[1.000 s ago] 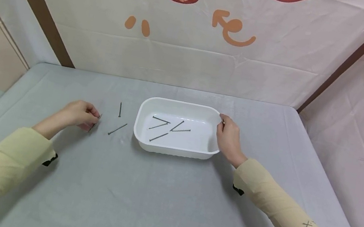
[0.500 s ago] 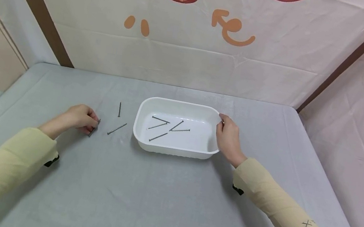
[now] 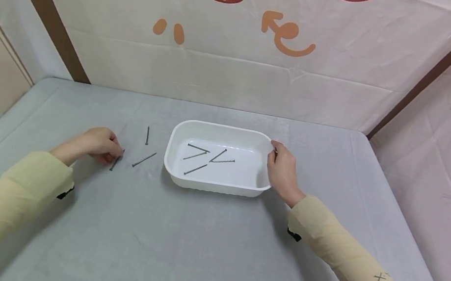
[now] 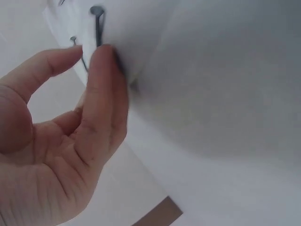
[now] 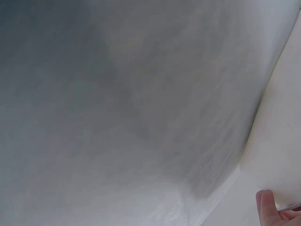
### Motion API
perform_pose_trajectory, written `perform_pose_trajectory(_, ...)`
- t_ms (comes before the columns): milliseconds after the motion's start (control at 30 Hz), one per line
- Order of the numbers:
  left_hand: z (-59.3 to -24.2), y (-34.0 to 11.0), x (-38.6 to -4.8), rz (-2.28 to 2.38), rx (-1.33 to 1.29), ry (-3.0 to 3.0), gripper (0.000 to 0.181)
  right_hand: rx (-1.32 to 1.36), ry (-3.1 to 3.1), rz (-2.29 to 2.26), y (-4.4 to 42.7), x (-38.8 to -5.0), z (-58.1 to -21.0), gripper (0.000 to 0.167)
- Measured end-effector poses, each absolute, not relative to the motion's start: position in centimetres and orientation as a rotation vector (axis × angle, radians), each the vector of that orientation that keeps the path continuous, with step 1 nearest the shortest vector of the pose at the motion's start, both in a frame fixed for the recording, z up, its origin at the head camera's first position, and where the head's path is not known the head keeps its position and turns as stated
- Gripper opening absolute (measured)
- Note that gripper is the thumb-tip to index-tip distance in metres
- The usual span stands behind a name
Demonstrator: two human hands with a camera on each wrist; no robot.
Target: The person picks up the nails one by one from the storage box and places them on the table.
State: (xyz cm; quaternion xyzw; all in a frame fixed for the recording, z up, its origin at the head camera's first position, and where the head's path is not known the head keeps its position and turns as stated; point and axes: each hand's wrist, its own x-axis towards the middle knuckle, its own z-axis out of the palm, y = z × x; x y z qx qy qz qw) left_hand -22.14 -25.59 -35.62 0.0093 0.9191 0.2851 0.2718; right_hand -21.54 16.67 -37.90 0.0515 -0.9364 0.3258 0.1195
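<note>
A white plastic tray [image 3: 242, 173] stands on the table in the head view, with several nails [image 3: 195, 170] lying inside. My right hand [image 3: 285, 170] grips the tray's right rim; in the right wrist view only some fingers [image 5: 269, 207] show at the corner. To the left of the tray, my left hand [image 3: 102, 142] is low over the table at a nail [image 3: 116, 163]. In the left wrist view its thumb and index fingertip stand apart, and the forefinger covers part of that nail [image 4: 98, 28]. Two more nails, one upright in view [image 3: 147, 136] and one slanting [image 3: 144, 159], lie between hand and tray.
A grey cloth covers the table [image 3: 198, 250]. Behind its far edge hangs a pale printed curtain [image 3: 227, 78], with further printed cloth [image 3: 450, 163] at the right side.
My left hand and the nail at it came slightly nearer to me, then the hand shifted a little off, baring more of the nail. The right hand and tray stayed put.
</note>
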Motion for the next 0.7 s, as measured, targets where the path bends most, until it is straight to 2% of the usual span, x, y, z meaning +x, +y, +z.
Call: perform_pose_trajectory(700, -31.7, -22.4, -23.1, 0.63, 0.17, 2.573, 0.022, 0.152, -2.721, 0.968, 16.6, -21.6, -37.9, 0.035)
